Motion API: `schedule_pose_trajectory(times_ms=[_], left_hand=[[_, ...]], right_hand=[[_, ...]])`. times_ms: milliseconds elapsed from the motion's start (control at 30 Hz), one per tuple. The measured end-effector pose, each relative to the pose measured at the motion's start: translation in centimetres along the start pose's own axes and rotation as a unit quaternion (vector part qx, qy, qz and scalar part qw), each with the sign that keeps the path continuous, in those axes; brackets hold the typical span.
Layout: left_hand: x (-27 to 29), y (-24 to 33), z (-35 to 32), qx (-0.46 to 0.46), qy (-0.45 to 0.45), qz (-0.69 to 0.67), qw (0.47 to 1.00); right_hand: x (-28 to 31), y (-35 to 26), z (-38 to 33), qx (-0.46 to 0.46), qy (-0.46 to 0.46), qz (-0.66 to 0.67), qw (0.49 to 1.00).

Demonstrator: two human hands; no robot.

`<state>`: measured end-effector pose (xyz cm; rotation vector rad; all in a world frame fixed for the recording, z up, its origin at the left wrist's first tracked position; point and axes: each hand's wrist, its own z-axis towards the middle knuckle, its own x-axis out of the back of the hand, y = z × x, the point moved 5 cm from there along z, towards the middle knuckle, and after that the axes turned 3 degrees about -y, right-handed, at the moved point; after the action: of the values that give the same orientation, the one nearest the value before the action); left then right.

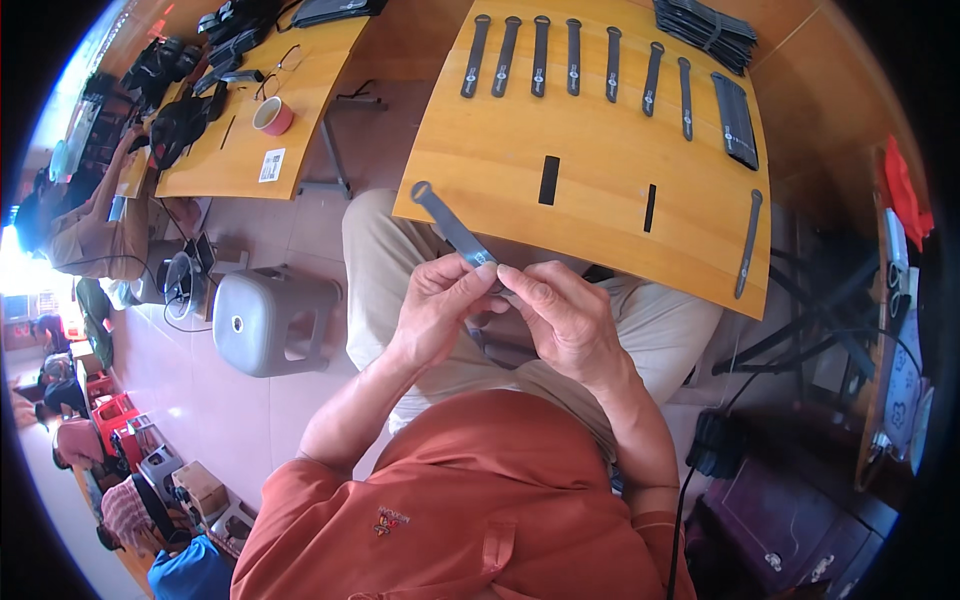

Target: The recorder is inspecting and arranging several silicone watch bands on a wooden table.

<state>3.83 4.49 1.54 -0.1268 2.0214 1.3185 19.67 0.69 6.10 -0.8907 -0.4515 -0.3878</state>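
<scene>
Between my two hands, above my lap at the near edge of the wooden table, is a black strap with a ring-shaped loop at its upper left end. My left hand pinches its lower part between thumb and fingers. The fingers of my right hand close on the lower end, which they mostly hide. Along the far side of the table lies a row of several similar straps, loops pointing away from me. One more strap lies by the right edge.
A stack of straps and a larger black bundle lie at the table's far right. Two short black strips mark its middle. Left are a grey stool and another table with a cup. Several people sit beyond.
</scene>
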Motion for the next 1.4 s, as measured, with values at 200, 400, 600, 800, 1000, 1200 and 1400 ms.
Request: schedule_pose_trajectory(times_ms=[200, 400, 600, 800, 1000, 1200, 1400], left_hand=[[0.6, 0.4, -0.5, 0.002, 0.032, 0.118, 0.992], [0.5, 0.3, -0.5, -0.024, 0.026, 0.198, 0.98], [-0.1, 0.5, -0.4, -0.056, 0.071, 0.169, 0.982], [0.0, -0.5, -0.6, -0.028, 0.089, 0.132, 0.987], [0.2, -1.5, -0.9, -0.029, 0.1, 0.136, 0.985], [-0.1, -1.3, -1.6, -0.033, 0.124, 0.126, 0.984], [-0.7, -0.9, -2.8, -0.059, 0.142, 0.111, 0.982]], right_hand=[[0.1, -0.5, -0.2, 0.01, -0.036, -0.052, 0.998], [-0.3, -0.8, -0.5, 0.005, -0.012, -0.051, 0.999], [-0.1, -0.1, -0.5, -0.009, 0.018, -0.035, 0.999], [-0.1, 0.3, -0.8, -0.035, 0.013, -0.087, 0.995], [-0.2, -0.4, -0.7, 0.01, 0.034, -0.119, 0.992], [-0.8, -0.6, -1.3, 0.014, 0.059, -0.128, 0.99], [-0.6, 0.6, -3.2, -0.177, 0.131, 0.097, 0.971]])
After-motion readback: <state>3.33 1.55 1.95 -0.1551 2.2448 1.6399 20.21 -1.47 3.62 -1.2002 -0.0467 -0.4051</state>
